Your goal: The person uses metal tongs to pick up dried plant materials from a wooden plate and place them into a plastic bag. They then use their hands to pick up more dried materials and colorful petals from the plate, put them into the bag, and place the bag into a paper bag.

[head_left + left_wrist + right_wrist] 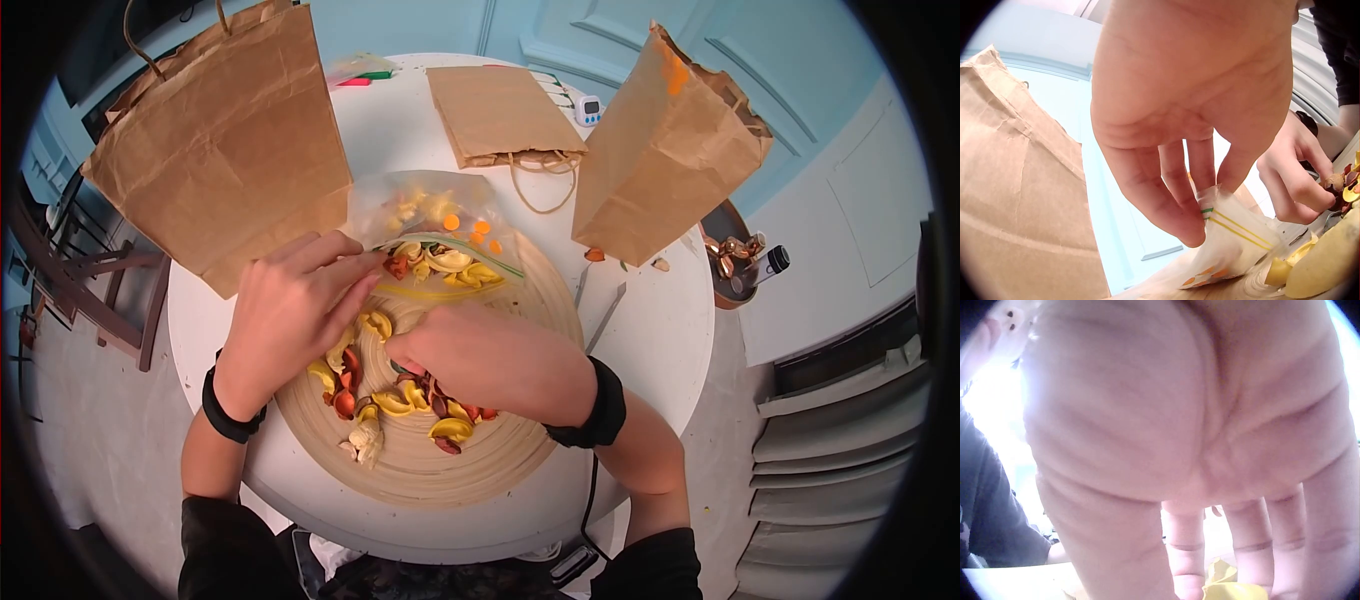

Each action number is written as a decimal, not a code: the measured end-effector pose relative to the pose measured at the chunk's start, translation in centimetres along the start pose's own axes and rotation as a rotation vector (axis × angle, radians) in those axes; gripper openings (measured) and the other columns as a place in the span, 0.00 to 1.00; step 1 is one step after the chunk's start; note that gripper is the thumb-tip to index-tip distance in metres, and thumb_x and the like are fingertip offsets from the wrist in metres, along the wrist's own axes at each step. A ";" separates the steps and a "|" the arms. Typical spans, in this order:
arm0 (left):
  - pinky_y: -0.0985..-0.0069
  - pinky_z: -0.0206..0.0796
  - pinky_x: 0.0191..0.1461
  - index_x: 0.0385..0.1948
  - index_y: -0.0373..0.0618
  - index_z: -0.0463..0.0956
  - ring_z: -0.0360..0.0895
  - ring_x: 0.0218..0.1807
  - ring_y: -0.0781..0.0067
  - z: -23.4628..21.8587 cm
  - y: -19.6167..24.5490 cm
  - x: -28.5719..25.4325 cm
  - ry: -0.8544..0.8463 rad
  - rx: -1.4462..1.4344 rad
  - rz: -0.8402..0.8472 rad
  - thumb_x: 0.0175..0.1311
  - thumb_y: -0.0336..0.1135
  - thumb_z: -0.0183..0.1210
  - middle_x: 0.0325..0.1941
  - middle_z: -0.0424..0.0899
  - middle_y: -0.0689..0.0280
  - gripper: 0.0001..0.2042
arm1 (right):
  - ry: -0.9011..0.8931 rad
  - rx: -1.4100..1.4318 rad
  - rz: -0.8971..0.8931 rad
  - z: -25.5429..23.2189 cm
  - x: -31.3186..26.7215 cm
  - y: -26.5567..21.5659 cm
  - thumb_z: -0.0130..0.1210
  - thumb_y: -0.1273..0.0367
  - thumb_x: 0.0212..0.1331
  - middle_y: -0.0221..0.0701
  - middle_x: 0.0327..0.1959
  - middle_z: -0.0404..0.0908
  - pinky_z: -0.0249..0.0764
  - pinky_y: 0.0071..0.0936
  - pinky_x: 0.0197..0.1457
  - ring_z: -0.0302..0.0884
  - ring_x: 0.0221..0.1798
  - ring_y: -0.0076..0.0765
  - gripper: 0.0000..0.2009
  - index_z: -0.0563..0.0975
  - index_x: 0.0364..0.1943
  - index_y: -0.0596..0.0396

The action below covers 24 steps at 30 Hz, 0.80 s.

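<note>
In the head view, a clear zip bag [375,200] with yellow and orange dried pieces lies at the far side of a round wooden plate [430,480]. My left hand [295,305] pinches the left corner of the bag's mouth between thumb and fingers, beside the zip strip [1241,230] in the left wrist view. Over the plate, my right hand [490,355] reaches down with curled fingers into a pile of yellow, red and brown dried petals [395,403]. A yellow petal [1235,591] shows by its fingers in the right wrist view.
Tall paper bags stand at left [230,150] and right [660,150]; a flat paper bag [500,110] lies behind, near a small white timer [589,110]. A thin metal tool [607,318] rests right of the plate. A tray [735,290] stands beyond the table's right edge.
</note>
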State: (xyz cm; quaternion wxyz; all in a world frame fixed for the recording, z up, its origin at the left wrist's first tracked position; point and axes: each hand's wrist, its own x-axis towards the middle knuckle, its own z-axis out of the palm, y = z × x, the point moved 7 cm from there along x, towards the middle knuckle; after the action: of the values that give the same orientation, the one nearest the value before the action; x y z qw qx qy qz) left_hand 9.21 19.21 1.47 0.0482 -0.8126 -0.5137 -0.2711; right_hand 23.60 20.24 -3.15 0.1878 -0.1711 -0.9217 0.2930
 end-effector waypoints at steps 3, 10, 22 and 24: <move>0.66 0.76 0.41 0.46 0.46 0.88 0.84 0.39 0.59 -0.1 0.2 0.0 0.010 -0.010 0.020 0.62 0.30 0.65 0.40 0.86 0.63 0.12 | -0.142 -0.049 0.046 -0.2 0.8 -0.1 0.56 0.78 0.56 0.43 0.26 0.75 0.68 0.46 0.36 0.76 0.33 0.56 0.05 0.72 0.33 0.57; 0.66 0.77 0.42 0.50 0.46 0.88 0.84 0.41 0.61 -0.3 0.8 0.0 0.008 -0.028 0.054 0.59 0.25 0.63 0.44 0.87 0.64 0.16 | -0.065 -0.071 0.105 -4.4 2.7 0.2 0.59 0.80 0.55 0.37 0.31 0.78 0.74 0.43 0.43 0.80 0.40 0.53 0.10 0.74 0.38 0.54; 0.67 0.76 0.36 0.46 0.43 0.87 0.81 0.36 0.65 -0.3 1.0 0.0 0.078 -0.004 0.081 0.56 0.24 0.63 0.42 0.86 0.68 0.15 | -0.058 -0.281 0.254 -6.0 1.2 -0.9 0.66 0.67 0.59 0.39 0.42 0.80 0.75 0.45 0.46 0.80 0.46 0.52 0.15 0.74 0.45 0.56; 0.68 0.76 0.36 0.45 0.42 0.87 0.81 0.36 0.65 -0.4 1.0 0.1 0.074 -0.003 0.087 0.56 0.24 0.63 0.42 0.86 0.68 0.14 | -0.213 -0.170 0.343 -4.6 -0.5 -0.4 0.70 0.62 0.54 0.40 0.39 0.80 0.74 0.47 0.46 0.80 0.46 0.54 0.20 0.74 0.44 0.56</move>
State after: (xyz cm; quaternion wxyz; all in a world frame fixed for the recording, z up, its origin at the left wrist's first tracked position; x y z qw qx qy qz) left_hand 9.96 18.64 2.03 0.0779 -0.8236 -0.4753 -0.2994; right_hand 26.00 21.97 0.48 0.0216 -0.3087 -0.9152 0.2583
